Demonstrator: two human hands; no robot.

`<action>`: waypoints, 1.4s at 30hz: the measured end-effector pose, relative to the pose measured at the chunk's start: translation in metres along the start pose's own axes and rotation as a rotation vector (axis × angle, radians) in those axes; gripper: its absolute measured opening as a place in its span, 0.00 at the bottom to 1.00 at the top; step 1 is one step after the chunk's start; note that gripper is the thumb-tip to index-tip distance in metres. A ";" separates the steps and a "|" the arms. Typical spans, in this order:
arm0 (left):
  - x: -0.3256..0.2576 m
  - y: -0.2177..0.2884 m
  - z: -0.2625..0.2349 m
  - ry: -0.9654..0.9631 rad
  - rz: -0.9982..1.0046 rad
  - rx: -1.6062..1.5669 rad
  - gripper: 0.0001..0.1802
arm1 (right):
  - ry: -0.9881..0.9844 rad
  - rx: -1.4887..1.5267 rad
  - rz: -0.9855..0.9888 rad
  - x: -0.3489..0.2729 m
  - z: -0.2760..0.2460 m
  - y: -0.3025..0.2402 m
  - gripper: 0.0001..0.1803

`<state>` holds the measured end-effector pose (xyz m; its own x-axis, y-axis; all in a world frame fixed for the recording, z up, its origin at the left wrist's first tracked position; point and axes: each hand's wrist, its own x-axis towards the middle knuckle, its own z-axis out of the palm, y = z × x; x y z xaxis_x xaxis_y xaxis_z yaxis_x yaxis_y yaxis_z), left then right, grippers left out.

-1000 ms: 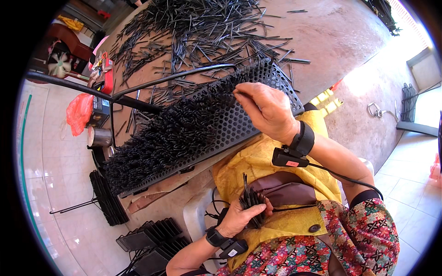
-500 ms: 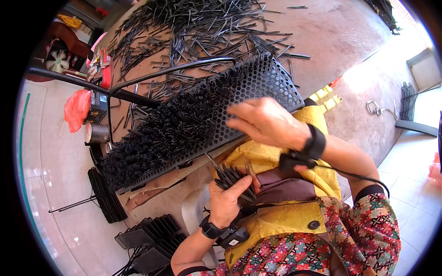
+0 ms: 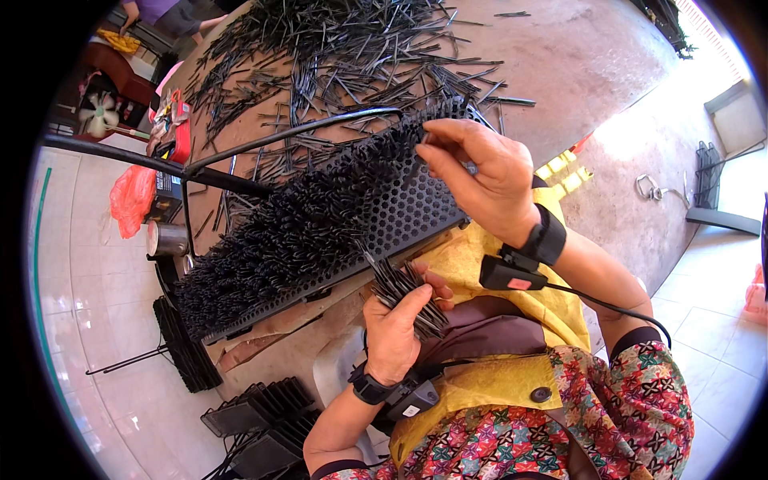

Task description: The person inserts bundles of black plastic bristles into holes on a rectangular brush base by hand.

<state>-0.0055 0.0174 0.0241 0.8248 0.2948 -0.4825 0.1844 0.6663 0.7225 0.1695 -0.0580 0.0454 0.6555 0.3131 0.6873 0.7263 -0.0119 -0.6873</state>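
A seen-from-above view of a person in a yellow apron (image 3: 448, 384) over a patterned top, working with two bare hands at a long black perforated board (image 3: 416, 206), which slants across the near side of a brown table (image 3: 592, 88). The left hand (image 3: 390, 332) is clamped around a bundle of dark strips (image 3: 408, 296), just below the board's near edge. The right hand (image 3: 490, 180) is above the board's right part, thumb and fingertips brought together in a pinch; whether a strip sits between them cannot be told. Dense black tufts (image 3: 280, 224) cover the board's left and middle, while bare holes show toward the right. A black metal frame (image 3: 232, 181) reaches over the board's far side. Behind it, a heap of loose dark strips (image 3: 328, 48) spreads over the table, and a red plastic bag (image 3: 132, 200) is at left
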 end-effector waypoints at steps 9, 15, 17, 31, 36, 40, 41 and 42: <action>-0.001 -0.004 -0.009 0.012 0.045 0.041 0.08 | -0.304 -0.285 -0.382 -0.003 0.021 0.023 0.17; -0.003 0.000 -0.003 0.037 0.070 -0.019 0.10 | -0.598 -0.360 -0.177 -0.010 0.007 -0.002 0.15; -0.002 -0.001 -0.006 0.032 0.072 0.007 0.11 | -0.606 -0.011 0.035 -0.024 -0.003 -0.015 0.16; -0.009 0.000 -0.008 0.066 0.115 0.037 0.09 | -0.031 -0.135 -0.371 0.004 0.003 -0.005 0.11; -0.008 0.000 -0.014 0.030 0.110 0.074 0.11 | -0.141 -0.197 -0.536 0.001 0.023 0.005 0.16; -0.007 0.000 -0.014 0.057 0.099 0.045 0.11 | -0.290 -0.237 -0.589 0.007 0.021 -0.004 0.19; -0.008 0.001 -0.012 0.065 0.102 0.036 0.10 | -0.308 -0.245 -0.605 0.008 0.022 -0.005 0.19; -0.008 0.001 -0.012 0.073 0.105 0.027 0.09 | -0.303 -0.254 -0.615 0.007 0.022 -0.004 0.18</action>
<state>-0.0181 0.0238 0.0232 0.7994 0.4118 -0.4374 0.1139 0.6111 0.7833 0.1673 -0.0352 0.0480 0.0540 0.5828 0.8108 0.9944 0.0426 -0.0968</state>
